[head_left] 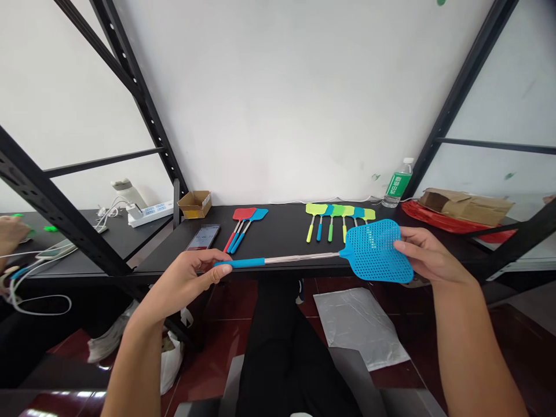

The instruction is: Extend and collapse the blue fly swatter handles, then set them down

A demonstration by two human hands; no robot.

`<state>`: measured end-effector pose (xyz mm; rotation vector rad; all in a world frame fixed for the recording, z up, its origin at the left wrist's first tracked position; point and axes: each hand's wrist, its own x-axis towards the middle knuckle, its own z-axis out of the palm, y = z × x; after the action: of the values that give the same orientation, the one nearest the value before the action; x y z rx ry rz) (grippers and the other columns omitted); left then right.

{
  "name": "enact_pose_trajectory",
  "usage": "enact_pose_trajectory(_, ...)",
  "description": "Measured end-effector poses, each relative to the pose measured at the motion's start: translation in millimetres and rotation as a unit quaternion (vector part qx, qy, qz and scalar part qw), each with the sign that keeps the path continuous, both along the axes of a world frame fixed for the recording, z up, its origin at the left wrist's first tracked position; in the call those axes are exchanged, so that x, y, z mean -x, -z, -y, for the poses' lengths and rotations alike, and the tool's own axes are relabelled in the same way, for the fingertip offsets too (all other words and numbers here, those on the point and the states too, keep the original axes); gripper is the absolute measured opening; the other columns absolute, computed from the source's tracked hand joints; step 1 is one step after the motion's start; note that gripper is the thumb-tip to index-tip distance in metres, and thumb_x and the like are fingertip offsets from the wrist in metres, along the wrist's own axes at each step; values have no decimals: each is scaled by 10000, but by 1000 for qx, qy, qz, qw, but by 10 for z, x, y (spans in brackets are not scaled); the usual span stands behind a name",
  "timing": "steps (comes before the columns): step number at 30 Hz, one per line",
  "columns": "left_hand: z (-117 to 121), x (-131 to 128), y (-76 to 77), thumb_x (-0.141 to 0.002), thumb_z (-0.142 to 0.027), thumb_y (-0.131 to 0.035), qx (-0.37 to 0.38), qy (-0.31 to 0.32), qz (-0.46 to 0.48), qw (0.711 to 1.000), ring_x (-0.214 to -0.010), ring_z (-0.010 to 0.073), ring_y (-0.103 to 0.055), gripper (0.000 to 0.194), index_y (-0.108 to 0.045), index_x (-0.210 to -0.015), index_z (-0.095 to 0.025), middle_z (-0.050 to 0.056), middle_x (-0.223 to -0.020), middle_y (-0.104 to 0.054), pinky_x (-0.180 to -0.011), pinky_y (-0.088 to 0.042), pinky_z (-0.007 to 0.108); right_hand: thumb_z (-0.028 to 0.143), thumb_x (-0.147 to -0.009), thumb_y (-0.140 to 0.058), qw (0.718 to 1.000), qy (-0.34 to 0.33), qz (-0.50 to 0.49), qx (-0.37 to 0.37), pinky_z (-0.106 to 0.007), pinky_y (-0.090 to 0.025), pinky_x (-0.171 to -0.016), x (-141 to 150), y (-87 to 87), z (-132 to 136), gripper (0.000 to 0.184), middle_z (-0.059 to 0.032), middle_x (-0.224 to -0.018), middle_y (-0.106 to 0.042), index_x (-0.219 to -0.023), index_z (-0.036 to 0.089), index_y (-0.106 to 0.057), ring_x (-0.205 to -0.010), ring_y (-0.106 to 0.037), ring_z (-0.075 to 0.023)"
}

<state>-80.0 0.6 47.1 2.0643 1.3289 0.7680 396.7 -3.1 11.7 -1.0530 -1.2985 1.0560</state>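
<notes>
I hold a blue fly swatter (373,250) level above the front edge of a black shelf table (282,234). My left hand (191,275) pinches the end of its blue handle. My right hand (423,252) grips the far edge of its perforated head. Its metal rod is stretched out long between my hands. On the table behind lie a red and a blue swatter (245,223) side by side, and further right a row of several yellow, green and blue swatters (339,215).
A phone (202,236) lies left of the swatters, a small cardboard box (194,204) behind it. A water bottle (397,184) and brown paper on red cloth (464,208) stand at the right. Another person's hand (11,234) shows far left by cables and a power strip (150,213). A plastic bag (360,324) lies on the floor.
</notes>
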Motion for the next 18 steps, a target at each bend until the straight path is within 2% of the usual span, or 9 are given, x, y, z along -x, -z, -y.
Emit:
enact_pose_trajectory(3,5,3,-14,-920,-533,-639,-9,10,7,1000,-614,131,-506,356,-738,-951,-192,-7,-692,-585,-542,-401,219,481,-677,-871,1000,-13,2,14,-354,-568,-616,13,-11,31,362,-86,-774,-743,-854,184,-761,-693,-703,-263)
enact_pose_trajectory(7,-3,-5,-11,-964,-533,-570,-13,24,6,1000,-613,134,-508,378,-692,-916,-178,-14,-661,-553,-554,-397,227,577,-541,-891,999,-4,-9,37,-330,-517,-475,80,-23,91,442,-35,-551,-627,-648,201,-686,-473,-582,-200)
enact_pose_trajectory(9,-9,-22,-3,-986,-525,-538,-15,36,5,999,-618,131,-504,389,-660,-866,-175,-16,-661,-547,-572,-398,231,573,-515,-900,999,12,-38,37,-312,-503,-444,108,-6,120,442,-22,-530,-603,-634,212,-674,-447,-561,-185)
enact_pose_trajectory(11,-9,-51,9,-1007,-522,-501,-15,44,9,999,-623,127,-504,423,-615,-792,-175,-14,-665,-551,-589,-396,237,535,-522,-914,995,20,-85,41,-311,-527,-462,132,30,150,415,-26,-590,-640,-701,229,-700,-486,-601,-194)
enact_pose_trajectory(13,-3,-95,24,-1019,-523,-476,-18,43,17,999,-621,123,-495,461,-574,-732,-176,-14,-658,-550,-592,-381,241,478,-546,-925,989,-17,-126,69,-332,-569,-521,168,70,182,396,-44,-680,-689,-800,244,-731,-562,-661,-217)
enact_pose_trajectory(15,8,-149,43,-1013,-520,-495,-21,41,20,999,-611,116,-469,484,-532,-677,-174,-21,-629,-525,-589,-358,242,403,-591,-925,979,-99,-134,116,-345,-587,-566,232,98,218,348,-58,-721,-706,-839,238,-746,-601,-687,-225)
enact_pose_trajectory(17,19,-201,58,-994,-511,-545,-18,46,21,999,-595,105,-432,493,-498,-640,-171,-33,-599,-483,-583,-339,240,357,-651,-904,965,-182,-123,145,-311,-559,-526,316,99,259,252,-44,-655,-667,-776,220,-734,-548,-654,-194)
enact_pose_trajectory(18,24,-222,62,-982,-508,-569,-15,50,23,998,-590,100,-418,496,-488,-629,-169,-37,-592,-468,-582,-335,238,354,-680,-889,963,-201,-113,139,-284,-530,-486,356,89,279,227,-29,-606,-632,-732,213,-720,-505,-620,-171)
